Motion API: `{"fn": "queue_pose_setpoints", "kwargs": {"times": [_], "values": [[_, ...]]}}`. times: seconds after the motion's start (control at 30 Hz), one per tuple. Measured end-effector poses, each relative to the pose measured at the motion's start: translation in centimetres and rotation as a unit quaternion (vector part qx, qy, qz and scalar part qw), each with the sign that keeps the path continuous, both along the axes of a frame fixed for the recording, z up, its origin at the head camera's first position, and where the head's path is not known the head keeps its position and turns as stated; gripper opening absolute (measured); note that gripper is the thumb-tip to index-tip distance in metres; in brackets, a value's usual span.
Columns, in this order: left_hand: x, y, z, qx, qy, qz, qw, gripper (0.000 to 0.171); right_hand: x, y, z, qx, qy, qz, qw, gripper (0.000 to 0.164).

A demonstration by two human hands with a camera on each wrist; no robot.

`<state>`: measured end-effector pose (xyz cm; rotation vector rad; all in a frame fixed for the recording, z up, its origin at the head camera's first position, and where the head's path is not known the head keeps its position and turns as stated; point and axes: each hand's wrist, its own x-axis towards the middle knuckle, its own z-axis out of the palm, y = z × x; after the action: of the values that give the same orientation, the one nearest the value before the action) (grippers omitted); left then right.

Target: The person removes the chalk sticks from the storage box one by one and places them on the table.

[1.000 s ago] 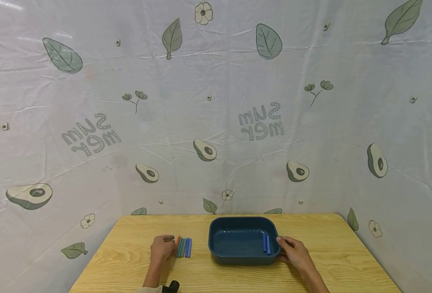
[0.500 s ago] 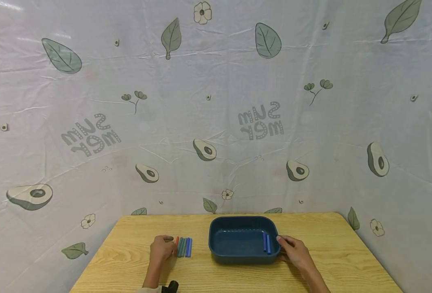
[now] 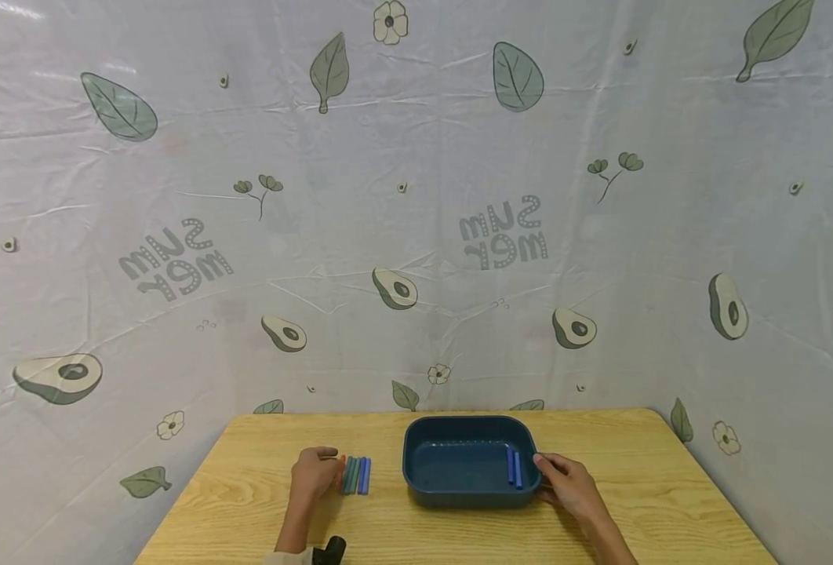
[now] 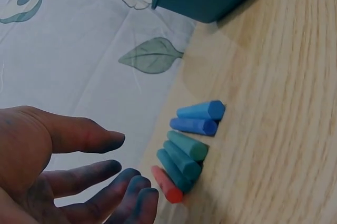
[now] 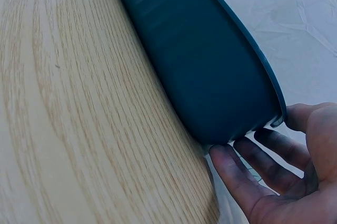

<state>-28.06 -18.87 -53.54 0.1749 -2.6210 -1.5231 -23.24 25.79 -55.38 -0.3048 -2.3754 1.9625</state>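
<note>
A row of chalk sticks lies side by side on the table: one red chalk stick (image 4: 167, 184), three green ones (image 4: 181, 159) and two blue ones (image 4: 195, 125). My left hand (image 3: 314, 472) is just left of the row, its stained fingers (image 4: 138, 190) extended close beside the red stick and holding nothing. To the right stands a dark blue plastic container (image 3: 452, 500). Two more blue chalk sticks (image 3: 514, 468) lie inside at its right end. My right hand (image 3: 570, 488) grips that end, thumb at the rim and fingers (image 5: 231, 168) against the outer wall.
The wooden table (image 3: 388, 534) ends at the back against a pale printed sheet (image 3: 346, 235), which also hangs along both sides. A black device (image 3: 329, 551) sits on the left wrist.
The red chalk stick first shifts slightly left, away from the green ones. My left hand has barely moved beside it. The right hand keeps its grip on the container.
</note>
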Motion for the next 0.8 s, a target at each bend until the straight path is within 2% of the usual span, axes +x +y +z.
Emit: {"fn": "queue_pose_setpoints", "kwargs": {"times": [0.23,0.47,0.8], "values": [[0.3,1.0,1.0,0.073,-0.002,-0.029,0.9969,0.051,0.1,0.1,0.0,0.001,-0.002,0.001,1.000,0.052],[0.0,2.5,2.2,0.066,0.019,-0.046,0.9966,0.050,0.1,0.2,0.0,0.008,-0.004,-0.001,1.000,0.053],[-0.6,4.8,2.9,0.081,0.005,-0.063,0.9946,0.050,0.1,0.2,0.0,0.009,-0.003,0.001,1.000,0.053]]}}
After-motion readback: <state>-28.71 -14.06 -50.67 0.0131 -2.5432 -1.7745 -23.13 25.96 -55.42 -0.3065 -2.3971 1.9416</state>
